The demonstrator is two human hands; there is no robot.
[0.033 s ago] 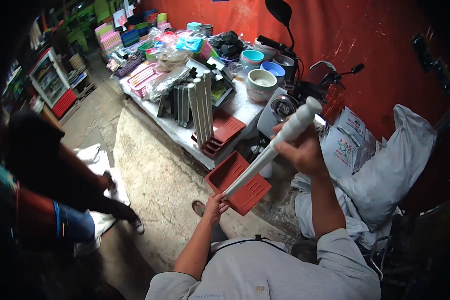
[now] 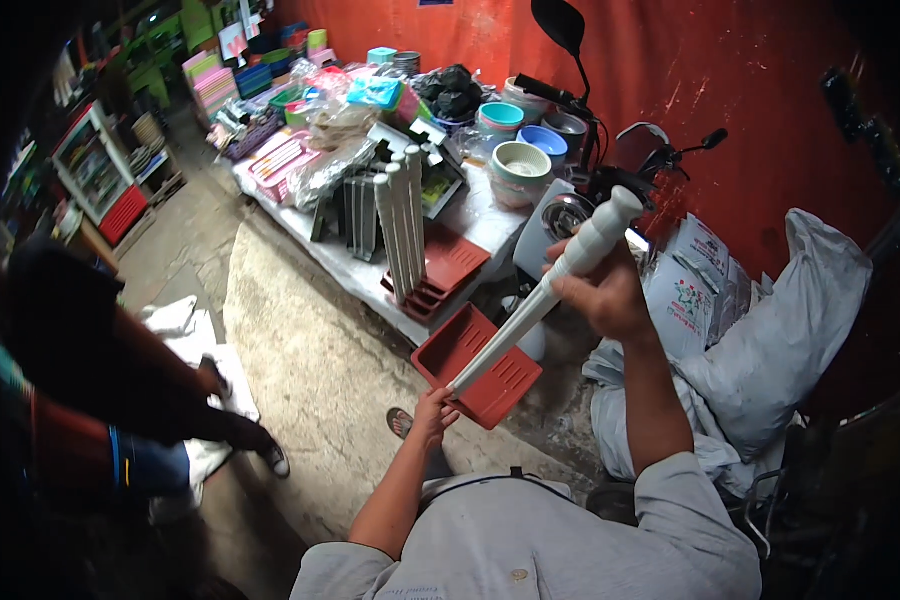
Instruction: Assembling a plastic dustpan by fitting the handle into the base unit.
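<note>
A long-handled dustpan (image 2: pixel 505 392) with a red slotted pan and a white ribbed handle slants across in front of me. My right hand (image 2: pixel 610 300) is closed round the upper handle, just below its knob. Down at the pan end, my left hand (image 2: pixel 433 415) pinches the foot of the handle, its other fingers beside the pan's edge. Behind it, on the table, several similar dustpans (image 2: pixel 440 262) stand grouped with white handles upright and red pans below.
A white-covered table (image 2: pixel 315 228) carries plastic bowls (image 2: pixel 522 160), bagged goods and trays. To the right are a motorbike (image 2: pixel 568 215) and stuffed white sacks (image 2: pixel 770 350) against a red wall. At left, another person's arm (image 2: pixel 160 355) reaches past white sheeting on the floor.
The other person at left has shifted slightly, and the view has tilted a little. My hands and the dustpan keep nearly the same place.
</note>
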